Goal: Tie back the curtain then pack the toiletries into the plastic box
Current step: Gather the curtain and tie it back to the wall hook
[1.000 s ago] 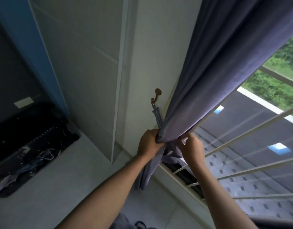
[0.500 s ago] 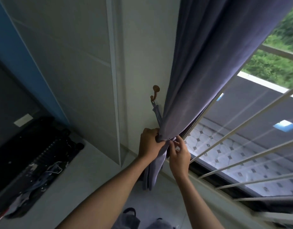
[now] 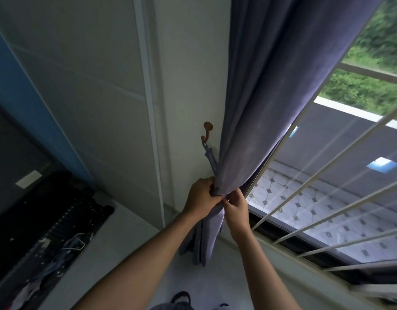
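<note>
Over the last second the right hand [image 3: 236,208] had come in from the window side to meet the left hand [image 3: 200,199] at the gathered curtain [image 3: 271,108]. Likely the tie-back [image 3: 209,157], hung from the wall hook [image 3: 206,130], was being closed round the bunch; tying not finished. Left hand gripped the gathered fabric; right pinched at the band below it. Toiletries and plastic box not in view.

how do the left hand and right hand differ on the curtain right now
The left hand wraps round the gathered curtain in a full fist, on the wall side. The right hand sits slightly lower on the window side, fingertips pinching fabric at the bunch. Both meet at the same gather, below the wall hook.
</note>
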{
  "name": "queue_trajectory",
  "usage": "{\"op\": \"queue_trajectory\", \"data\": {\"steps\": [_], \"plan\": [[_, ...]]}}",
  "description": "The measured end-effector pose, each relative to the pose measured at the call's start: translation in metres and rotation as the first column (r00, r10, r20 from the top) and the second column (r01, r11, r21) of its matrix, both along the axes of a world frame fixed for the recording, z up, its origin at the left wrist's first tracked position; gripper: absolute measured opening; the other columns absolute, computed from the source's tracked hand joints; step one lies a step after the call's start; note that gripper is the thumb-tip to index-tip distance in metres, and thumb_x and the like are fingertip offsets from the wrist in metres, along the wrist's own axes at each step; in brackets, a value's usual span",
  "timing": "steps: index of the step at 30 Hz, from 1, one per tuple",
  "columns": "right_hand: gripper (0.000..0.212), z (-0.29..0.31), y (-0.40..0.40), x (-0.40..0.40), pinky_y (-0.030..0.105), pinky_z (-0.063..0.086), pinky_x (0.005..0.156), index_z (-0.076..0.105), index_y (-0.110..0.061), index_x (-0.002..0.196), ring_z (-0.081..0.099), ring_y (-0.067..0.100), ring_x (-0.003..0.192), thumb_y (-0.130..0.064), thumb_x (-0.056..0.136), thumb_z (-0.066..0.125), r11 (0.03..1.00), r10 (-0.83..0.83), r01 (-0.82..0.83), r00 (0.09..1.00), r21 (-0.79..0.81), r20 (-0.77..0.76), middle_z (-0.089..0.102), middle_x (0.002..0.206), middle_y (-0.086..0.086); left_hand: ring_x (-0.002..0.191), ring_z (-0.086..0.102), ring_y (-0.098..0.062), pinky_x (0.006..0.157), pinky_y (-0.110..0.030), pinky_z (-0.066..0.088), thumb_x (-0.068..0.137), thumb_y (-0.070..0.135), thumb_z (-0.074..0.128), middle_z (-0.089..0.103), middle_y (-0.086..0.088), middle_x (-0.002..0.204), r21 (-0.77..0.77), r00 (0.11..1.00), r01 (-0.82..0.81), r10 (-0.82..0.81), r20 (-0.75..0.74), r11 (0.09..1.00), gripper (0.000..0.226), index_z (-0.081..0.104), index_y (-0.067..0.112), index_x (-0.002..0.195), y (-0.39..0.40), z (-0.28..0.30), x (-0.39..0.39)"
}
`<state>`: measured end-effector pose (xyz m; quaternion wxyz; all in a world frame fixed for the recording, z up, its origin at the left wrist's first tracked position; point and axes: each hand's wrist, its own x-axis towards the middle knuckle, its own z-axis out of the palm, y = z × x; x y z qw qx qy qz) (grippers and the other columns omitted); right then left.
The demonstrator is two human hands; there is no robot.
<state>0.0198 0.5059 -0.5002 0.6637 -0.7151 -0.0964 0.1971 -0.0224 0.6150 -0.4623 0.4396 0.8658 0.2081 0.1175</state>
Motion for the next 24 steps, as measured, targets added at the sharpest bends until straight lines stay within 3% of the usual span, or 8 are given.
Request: {"op": "queue_trajectory", "data": {"steps": [3, 7, 10, 14, 19, 24], "plan": [[0.053, 0.004, -0.007, 0.010, 0.037, 0.054, 0.091, 0.057, -0.009, 0.119, 0.065, 0.021, 0.107, 0.023, 0.078, 0.049, 0.994, 0.078, -0.068, 0.990, 0.087, -0.120, 0.069, 0.112, 0.010, 0.087, 0.066, -0.020, 0.071, -0.024, 0.049, 0.080, 0.026, 0.069, 0.071, -0.005, 0.094, -0.067, 0.991, 0.118, -0.123, -0.061, 0.991, 0.030, 0.058, 0.013, 0.105, 0.011, 0.006, 0.001], [0.055, 0.004, -0.010, 0.019, 0.044, 0.053, 0.095, 0.057, -0.007, 0.117, 0.065, 0.027, 0.106, 0.023, 0.072, 0.054, 0.992, 0.067, -0.044, 0.978, 0.120, -0.196, 0.070, 0.108, 0.012, 0.087, 0.066, -0.026, 0.076, -0.037, 0.053, 0.090, 0.020, 0.052, 0.069, -0.009, 0.095, -0.172, 0.982, 0.166, -0.179, -0.062, 0.971, 0.036, 0.041, 0.023, 0.125, 0.014, 0.010, 0.008], [0.056, 0.001, -0.011, 0.024, 0.052, 0.052, 0.093, 0.059, -0.011, 0.111, 0.064, 0.035, 0.105, 0.021, 0.066, 0.055, 0.990, 0.053, -0.023, 0.974, 0.138, -0.218, 0.069, 0.105, 0.016, 0.091, 0.064, -0.030, 0.072, -0.029, 0.045, 0.096, 0.018, 0.041, 0.068, -0.015, 0.103, -0.128, 0.984, 0.157, -0.167, -0.068, 0.979, 0.040, 0.041, 0.021, 0.136, 0.013, 0.006, 0.014], [0.056, -0.006, -0.011, 0.033, 0.059, 0.049, 0.093, 0.060, -0.011, 0.106, 0.059, 0.046, 0.107, 0.019, 0.059, 0.054, 0.990, 0.043, -0.012, 0.974, 0.139, -0.222, 0.065, 0.105, 0.023, 0.094, 0.062, -0.034, 0.073, -0.025, 0.041, 0.096, 0.013, 0.039, 0.066, -0.021, 0.104, -0.116, 0.989, 0.136, -0.141, -0.033, 0.984, 0.033, 0.055, 0.008, 0.124, 0.014, 0.005, 0.017], [0.058, -0.009, -0.006, 0.040, 0.060, 0.048, 0.095, 0.054, 0.000, 0.111, 0.056, 0.050, 0.108, 0.018, 0.056, 0.056, 0.985, 0.066, -0.018, 0.960, 0.174, -0.273, 0.062, 0.106, 0.029, 0.096, 0.062, -0.036, 0.080, -0.033, 0.047, 0.083, 0.026, 0.029, 0.066, -0.022, 0.107, -0.113, 0.996, 0.069, -0.074, -0.047, 0.991, 0.050, 0.063, 0.001, 0.108, 0.014, -0.003, 0.022], [0.062, -0.004, -0.011, 0.043, 0.054, 0.048, 0.094, 0.052, 0.003, 0.117, 0.058, 0.048, 0.108, 0.019, 0.057, 0.054, 0.977, 0.113, -0.045, 0.939, 0.209, -0.326, 0.061, 0.111, 0.031, 0.096, 0.062, -0.036, 0.073, -0.029, 0.042, 0.098, 0.016, 0.039, 0.069, -0.019, 0.104, -0.229, 0.995, -0.008, -0.014, -0.097, 0.973, 0.029, 0.065, 0.005, 0.102, 0.016, -0.008, 0.032]]}}
